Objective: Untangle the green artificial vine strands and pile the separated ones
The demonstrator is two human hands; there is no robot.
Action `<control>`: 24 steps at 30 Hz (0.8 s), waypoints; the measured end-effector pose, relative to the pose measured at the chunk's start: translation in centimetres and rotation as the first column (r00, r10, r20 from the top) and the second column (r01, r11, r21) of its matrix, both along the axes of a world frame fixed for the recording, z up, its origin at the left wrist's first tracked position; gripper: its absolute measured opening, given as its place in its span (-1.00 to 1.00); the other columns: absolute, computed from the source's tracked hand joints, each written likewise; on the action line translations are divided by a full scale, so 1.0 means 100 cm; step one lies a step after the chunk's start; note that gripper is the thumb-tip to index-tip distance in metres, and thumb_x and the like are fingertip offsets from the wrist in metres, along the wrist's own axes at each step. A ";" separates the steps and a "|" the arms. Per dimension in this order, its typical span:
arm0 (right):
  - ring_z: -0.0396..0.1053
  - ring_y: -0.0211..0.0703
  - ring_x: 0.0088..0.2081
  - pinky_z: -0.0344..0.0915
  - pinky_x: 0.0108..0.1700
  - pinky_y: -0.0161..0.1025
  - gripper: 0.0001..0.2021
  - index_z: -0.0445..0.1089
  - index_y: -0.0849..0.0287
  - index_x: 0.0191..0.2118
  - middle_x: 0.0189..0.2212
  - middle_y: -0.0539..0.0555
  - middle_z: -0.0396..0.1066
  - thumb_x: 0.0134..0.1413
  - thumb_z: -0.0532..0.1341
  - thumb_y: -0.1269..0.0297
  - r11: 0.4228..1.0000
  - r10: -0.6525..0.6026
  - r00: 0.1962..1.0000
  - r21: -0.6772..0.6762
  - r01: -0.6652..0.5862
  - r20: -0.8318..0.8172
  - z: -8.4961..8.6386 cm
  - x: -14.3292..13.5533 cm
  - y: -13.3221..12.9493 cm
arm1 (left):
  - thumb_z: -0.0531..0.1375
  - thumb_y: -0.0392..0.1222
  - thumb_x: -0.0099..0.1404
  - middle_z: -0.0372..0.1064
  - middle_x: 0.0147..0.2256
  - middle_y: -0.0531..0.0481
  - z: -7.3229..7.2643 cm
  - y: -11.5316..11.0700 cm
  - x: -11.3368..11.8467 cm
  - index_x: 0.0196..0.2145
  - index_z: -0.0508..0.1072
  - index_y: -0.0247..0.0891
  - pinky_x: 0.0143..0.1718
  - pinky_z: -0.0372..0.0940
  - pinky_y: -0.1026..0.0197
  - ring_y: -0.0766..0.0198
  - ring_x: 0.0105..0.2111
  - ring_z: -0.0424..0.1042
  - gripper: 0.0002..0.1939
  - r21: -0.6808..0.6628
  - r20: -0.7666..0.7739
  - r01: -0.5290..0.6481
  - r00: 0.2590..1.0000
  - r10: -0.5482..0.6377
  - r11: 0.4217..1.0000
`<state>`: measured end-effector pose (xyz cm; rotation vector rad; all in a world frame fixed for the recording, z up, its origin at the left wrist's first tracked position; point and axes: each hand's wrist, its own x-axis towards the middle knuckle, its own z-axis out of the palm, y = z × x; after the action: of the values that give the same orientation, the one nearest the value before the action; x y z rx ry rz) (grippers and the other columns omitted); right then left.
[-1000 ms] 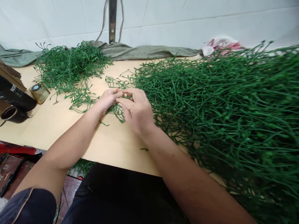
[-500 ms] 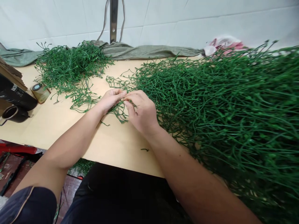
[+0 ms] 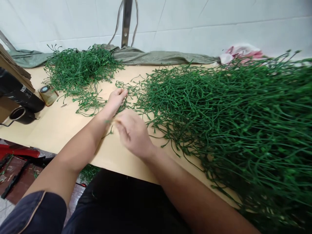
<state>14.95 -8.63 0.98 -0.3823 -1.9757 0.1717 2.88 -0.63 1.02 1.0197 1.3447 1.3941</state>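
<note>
Separating single pieces from the green stems seems, in my judgement, the step in hand. The right hand (image 3: 136,131) is blurred, but its thumb and finger look closed on a small green piece (image 3: 107,121), which points out to the left of the fingertips. The left hand (image 3: 116,99) has its fingertips drawn together above some loose stems (image 3: 133,91); whether they pinch one, I cannot tell. The large heap (image 3: 219,104) lies to the right of both hands' fingers, and the smaller heap (image 3: 78,66) lies beyond the left fingers, on their left side. The next move calls, I think, for a light pinch, because these thin stems are tangled.
</note>
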 end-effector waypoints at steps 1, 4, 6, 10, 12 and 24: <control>0.23 -0.20 -0.35 0.24 -0.26 -0.21 -0.83 0.22 0.15 -0.40 -0.46 0.07 0.29 0.18 -0.04 0.35 0.996 -0.091 0.995 -0.025 0.090 -0.032 -0.001 0.005 0.009 | 0.02 -0.30 0.31 -0.14 -0.72 0.21 0.000 -0.001 -0.002 -0.58 0.14 -0.31 -0.65 -0.26 0.41 0.57 -0.73 -0.16 -0.71 0.002 0.022 0.050 0.998 -0.050 0.999; 0.23 -0.15 -0.34 0.26 -0.28 -0.13 -0.85 0.25 0.16 -0.28 -0.37 0.13 0.25 0.16 -0.03 0.28 0.910 -0.403 0.911 -0.146 0.388 -0.092 -0.011 0.033 0.048 | 0.00 -0.25 0.32 -0.20 -0.71 0.22 0.003 -0.007 -0.009 -0.56 0.15 -0.31 -0.68 -0.29 0.43 0.57 -0.75 -0.18 -0.72 -0.014 0.113 0.206 0.973 -0.203 0.978; 0.25 -0.09 -0.28 0.28 -0.29 -0.07 -0.72 0.19 0.17 -0.05 -0.19 0.23 0.19 0.12 0.01 0.23 0.833 -0.545 0.825 -0.206 0.514 -0.146 -0.019 0.054 0.071 | -0.02 -0.24 0.32 -0.22 -0.70 0.22 0.007 -0.010 -0.012 -0.56 0.14 -0.31 -0.70 -0.27 0.44 0.57 -0.75 -0.17 -0.71 -0.022 0.180 0.285 0.944 -0.277 0.958; 0.17 0.13 0.01 0.26 -0.11 0.10 -0.41 -0.08 0.16 0.20 0.06 0.34 -0.01 0.07 0.07 0.15 0.790 -0.605 0.788 -0.210 0.576 -0.114 -0.027 0.069 0.084 | -0.03 -0.23 0.33 -0.20 -0.69 0.19 0.017 -0.012 -0.016 -0.58 0.13 -0.31 -0.71 -0.18 0.48 0.56 -0.74 -0.09 -0.69 -0.005 0.307 0.345 0.894 -0.327 0.938; 0.14 0.16 0.05 0.24 -0.05 0.15 -0.44 -0.03 0.16 0.19 0.04 0.32 0.04 0.08 0.05 0.14 0.822 -0.543 0.839 -0.228 0.522 -0.038 -0.026 0.061 0.079 | -0.04 -0.20 0.34 -0.20 -0.68 0.18 0.023 -0.015 -0.016 -0.60 0.09 -0.30 -0.72 -0.15 0.49 0.56 -0.74 -0.08 -0.66 -0.011 0.367 0.341 0.876 -0.313 0.940; 0.33 -0.19 -0.32 0.33 -0.27 -0.19 -0.85 0.33 0.20 -0.29 -0.38 0.09 0.35 0.00 0.13 0.27 0.812 -0.089 0.993 -0.583 0.025 -0.081 -0.020 0.024 0.054 | -0.01 -0.10 0.31 -0.22 -0.72 0.19 0.022 -0.025 0.000 -0.67 0.03 -0.29 -0.76 -0.20 0.47 0.57 -0.76 -0.16 -0.57 -0.112 0.303 0.545 0.815 -0.494 0.831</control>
<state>17.33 -3.19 -1.06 -0.8112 -1.7696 0.7571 2.90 -3.11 3.18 0.9412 0.8869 0.9175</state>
